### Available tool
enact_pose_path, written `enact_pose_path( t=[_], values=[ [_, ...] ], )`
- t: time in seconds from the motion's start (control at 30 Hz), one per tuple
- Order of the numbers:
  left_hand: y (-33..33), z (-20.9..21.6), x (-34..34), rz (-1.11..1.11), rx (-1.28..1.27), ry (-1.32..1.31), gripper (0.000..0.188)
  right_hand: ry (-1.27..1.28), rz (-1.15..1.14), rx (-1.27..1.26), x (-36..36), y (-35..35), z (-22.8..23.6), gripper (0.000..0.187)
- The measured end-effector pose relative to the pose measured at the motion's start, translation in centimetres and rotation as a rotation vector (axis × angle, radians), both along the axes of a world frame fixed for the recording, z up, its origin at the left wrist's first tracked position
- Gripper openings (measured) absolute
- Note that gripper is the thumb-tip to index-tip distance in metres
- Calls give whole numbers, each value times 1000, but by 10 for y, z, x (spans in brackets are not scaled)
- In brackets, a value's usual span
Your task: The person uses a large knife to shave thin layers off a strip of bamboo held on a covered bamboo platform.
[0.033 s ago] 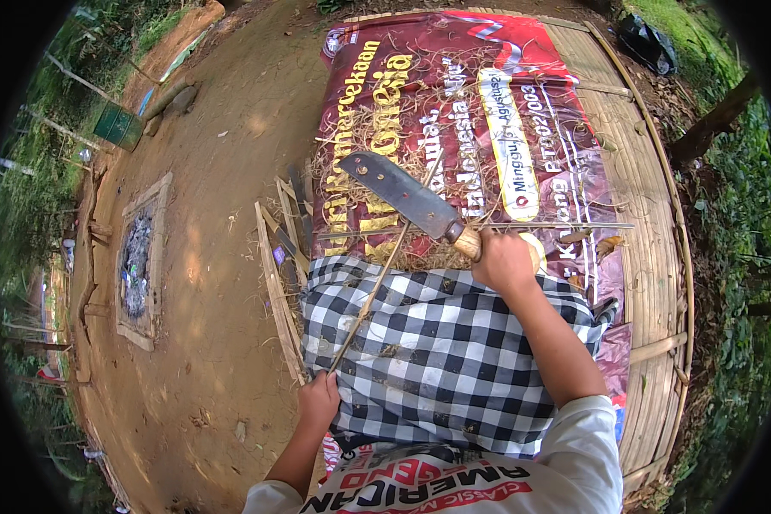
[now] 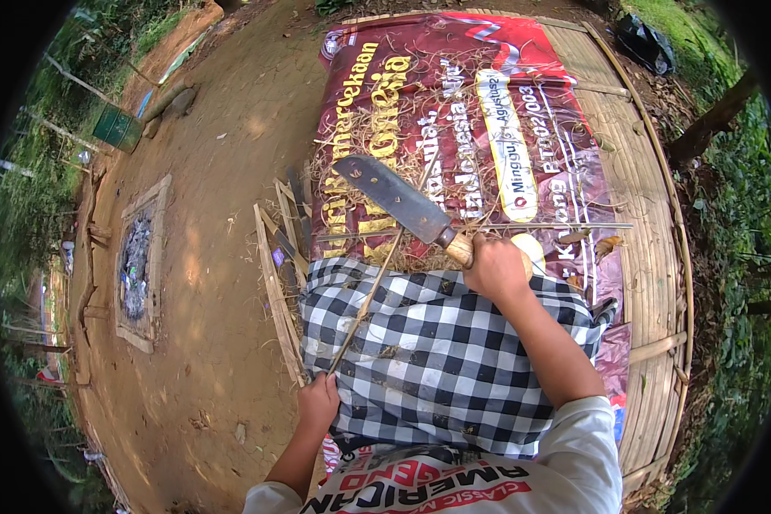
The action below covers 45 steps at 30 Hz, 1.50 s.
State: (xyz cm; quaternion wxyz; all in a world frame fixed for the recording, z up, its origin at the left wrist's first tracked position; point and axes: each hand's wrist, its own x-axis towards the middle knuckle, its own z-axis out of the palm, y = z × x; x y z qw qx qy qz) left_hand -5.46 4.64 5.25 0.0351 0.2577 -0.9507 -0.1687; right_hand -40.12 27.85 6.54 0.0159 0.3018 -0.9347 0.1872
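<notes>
My right hand (image 2: 499,271) is wrapped round the pale wooden handle of a machete (image 2: 394,197). Its broad dark blade points away to the far left and lies over a thin bamboo strip (image 2: 364,310); whether blade and strip touch, I cannot tell. Near the left edge of my lap, my left hand (image 2: 319,399) pinches the near end of that strip, which runs slantwise up past the blade. A black-and-white checked cloth (image 2: 437,368) covers my lap beneath it. Beyond the cloth, curly shavings (image 2: 377,128) litter a dark red printed banner (image 2: 522,60).
The banner lies on a bamboo-slat platform (image 2: 651,283). Another thin strip (image 2: 591,226) lies crosswise on it. Several split bamboo pieces (image 2: 274,287) lean at the platform's left edge. Farther left, a framed ash pit (image 2: 137,265) sits in the dirt ground, with a green bin (image 2: 117,127) behind.
My right hand and the machete have shifted slightly left and nearer to me along the strip. My left hand stays in place on the strip's end.
</notes>
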Motion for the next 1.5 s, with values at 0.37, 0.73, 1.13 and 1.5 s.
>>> enact_pose_path(
  t=[0.37, 0.73, 1.13, 1.5],
  values=[
    [6, 16, -4, 2, -66, -82, 30, 27, -23, 95, -31, 17, 17, 15],
    [3, 5, 2, 2, -82, -54, 28, 136, 253, 32, 6, 7, 3, 19],
    [-2, 5, 3, -21, -93, -66, 28, -10, 19, 28, 11, 14, 9, 16],
    [2, 12, -2, -39, -137, -35, 25, -100, -250, 158, -38, 39, 30, 32]
  ],
)
